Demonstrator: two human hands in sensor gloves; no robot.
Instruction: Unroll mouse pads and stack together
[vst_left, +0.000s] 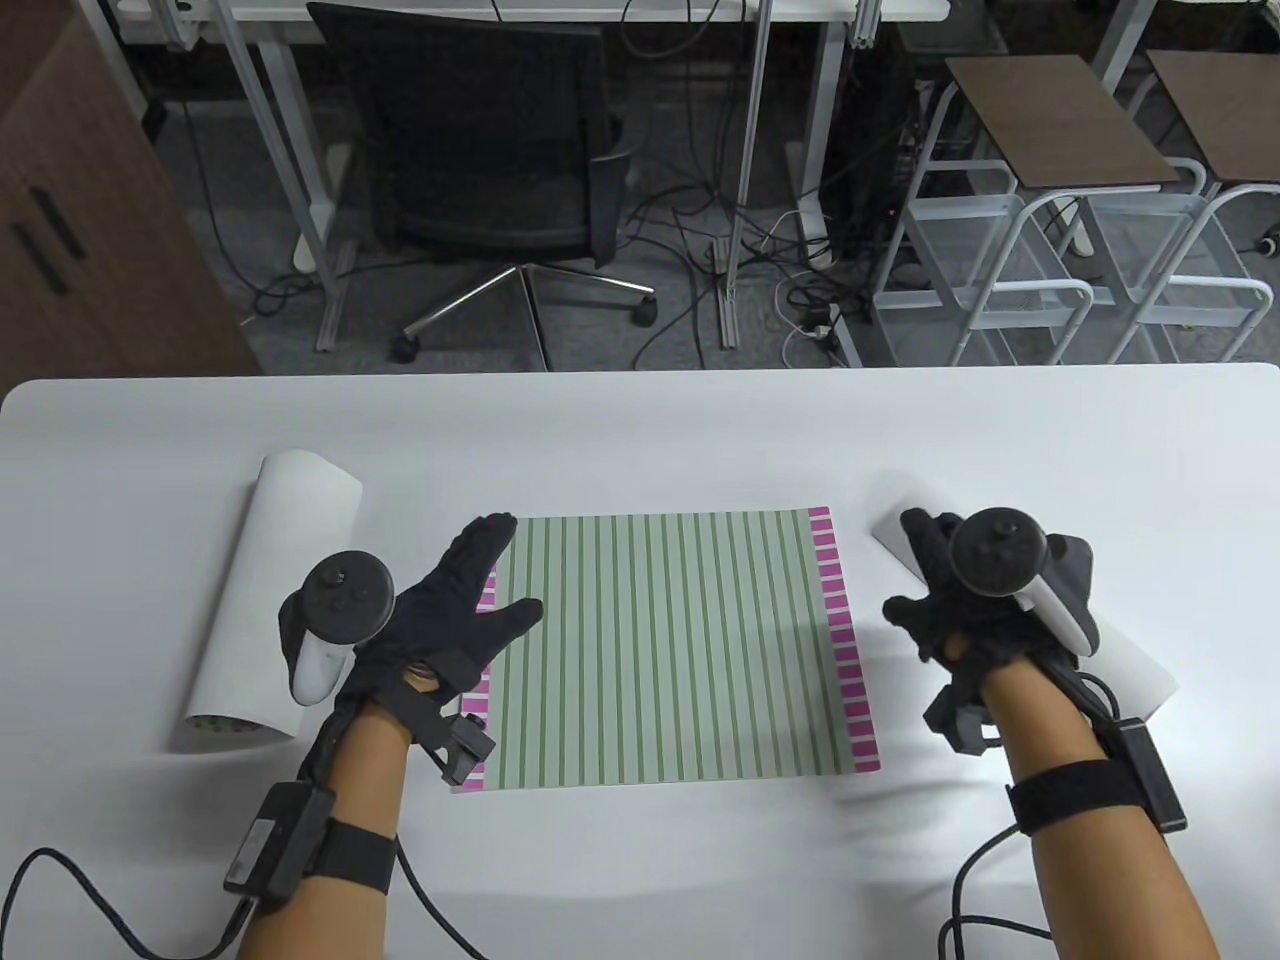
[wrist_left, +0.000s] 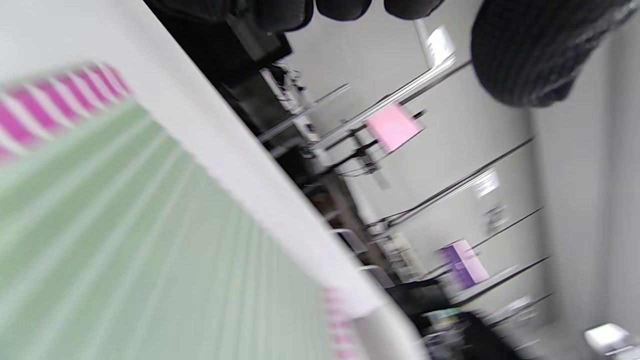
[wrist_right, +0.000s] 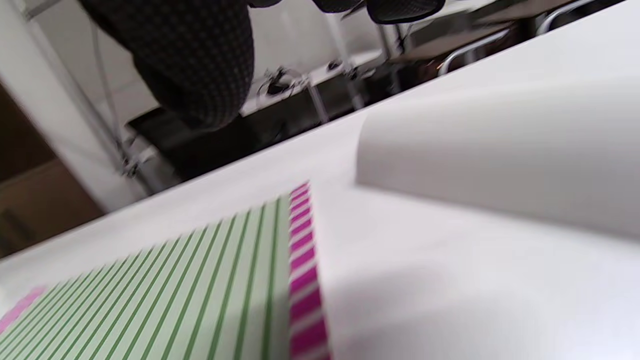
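Observation:
A green-striped mouse pad (vst_left: 670, 640) with magenta-barred side edges lies unrolled and flat at the table's middle; it also shows in the left wrist view (wrist_left: 125, 250) and the right wrist view (wrist_right: 200, 290). A rolled white pad (vst_left: 270, 600) lies to its left. A second rolled white pad (vst_left: 1130, 670) lies to its right, partly hidden under my right hand (vst_left: 903, 565). In the right wrist view this roll (wrist_right: 500, 165) lies clear of my fingers. My left hand (vst_left: 512, 566) is over the flat pad's left edge with fingers spread, holding nothing.
The white table (vst_left: 640, 430) has its far edge just beyond the pads. An office chair (vst_left: 480, 150) and metal stools (vst_left: 1050, 200) stand on the floor behind it. Glove cables (vst_left: 70, 880) trail at the near edge.

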